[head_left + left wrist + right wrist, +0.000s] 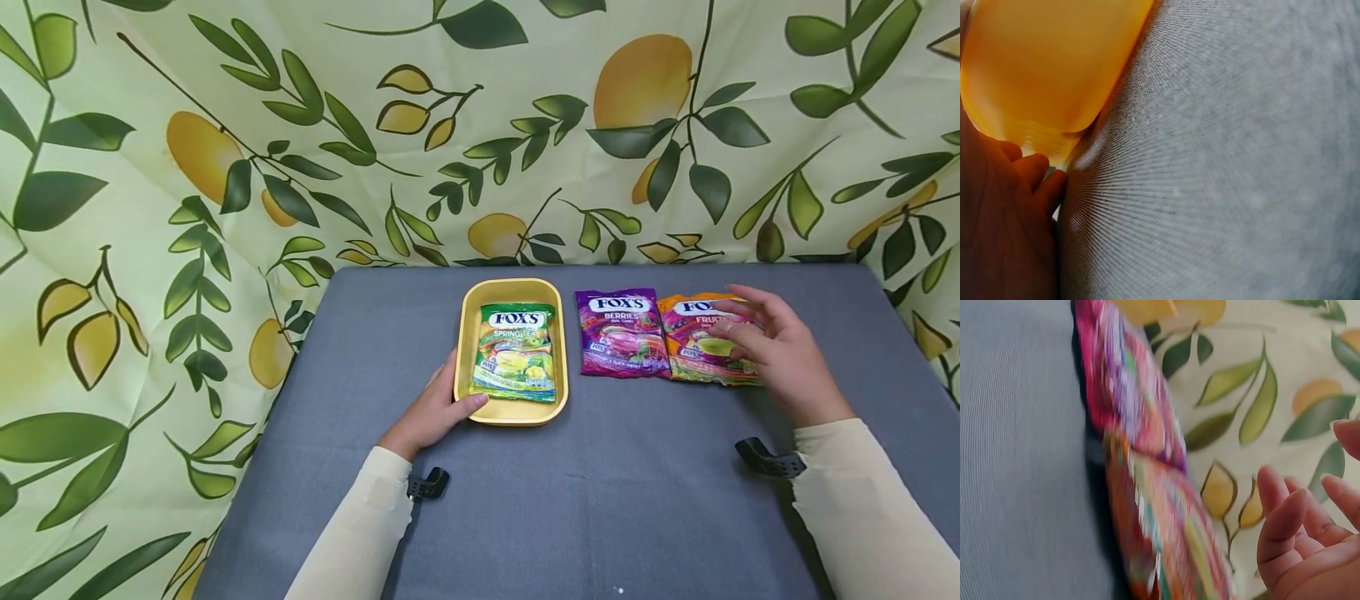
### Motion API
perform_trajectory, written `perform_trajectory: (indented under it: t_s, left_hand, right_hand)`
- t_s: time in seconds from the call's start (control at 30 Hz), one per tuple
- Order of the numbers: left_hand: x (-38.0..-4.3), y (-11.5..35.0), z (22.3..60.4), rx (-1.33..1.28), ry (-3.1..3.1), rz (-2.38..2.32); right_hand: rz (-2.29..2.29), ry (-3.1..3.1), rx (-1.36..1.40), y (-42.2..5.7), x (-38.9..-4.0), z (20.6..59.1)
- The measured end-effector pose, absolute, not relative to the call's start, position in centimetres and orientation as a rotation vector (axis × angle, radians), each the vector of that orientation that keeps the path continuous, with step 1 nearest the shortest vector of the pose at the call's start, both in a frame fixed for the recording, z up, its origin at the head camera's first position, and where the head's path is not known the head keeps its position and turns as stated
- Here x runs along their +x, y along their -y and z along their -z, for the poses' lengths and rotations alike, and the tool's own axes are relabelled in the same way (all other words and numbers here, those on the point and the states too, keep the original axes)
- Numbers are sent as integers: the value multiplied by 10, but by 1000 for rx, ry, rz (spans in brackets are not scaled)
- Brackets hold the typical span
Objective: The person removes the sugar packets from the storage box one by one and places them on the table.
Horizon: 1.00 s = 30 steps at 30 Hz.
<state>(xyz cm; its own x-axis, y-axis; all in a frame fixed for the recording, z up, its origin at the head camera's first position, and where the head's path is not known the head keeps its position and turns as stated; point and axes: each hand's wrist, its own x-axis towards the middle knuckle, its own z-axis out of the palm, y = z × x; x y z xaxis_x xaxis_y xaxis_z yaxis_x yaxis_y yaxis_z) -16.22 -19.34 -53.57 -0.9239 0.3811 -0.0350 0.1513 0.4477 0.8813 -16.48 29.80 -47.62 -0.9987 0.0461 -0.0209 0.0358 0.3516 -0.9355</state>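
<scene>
A yellow rectangular tray [517, 412] holds a green Fox's Spring Tea candy bag [513, 354] lying face up. My left hand [431, 417] grips the tray's near-left side, thumb over the rim; in the left wrist view its fingers [1034, 167] curl against the tray's outer wall [1047, 69]. To the right, a purple Fox's Berries candy bag [622, 337] lies beside an orange Fox's Fruits candy bag [701, 346]. Over the orange bag's right part is my right hand [795, 358], fingers loosely bent, holding nothing; the right wrist view shows it apart from the bags.
A grey cloth-covered table [585, 508] lies under everything. Behind it and at the left hangs a cream curtain [337, 225] printed with leaves and yellow fruit. Each wrist bears a black strap [768, 458] below the hand.
</scene>
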Motion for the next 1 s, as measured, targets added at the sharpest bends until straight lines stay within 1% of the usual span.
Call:
perform_trajectory:
  t_s: [0.33, 1.0]
  left_hand:
    - [-162, 195, 538, 445, -2473, -1458]
    - [-162, 192, 536, 419, -2492, -1433]
  right_hand:
    - [-1979, 2471, 129, -256, -160, 475]
    - [-2171, 2443, 345, -179, -160, 470]
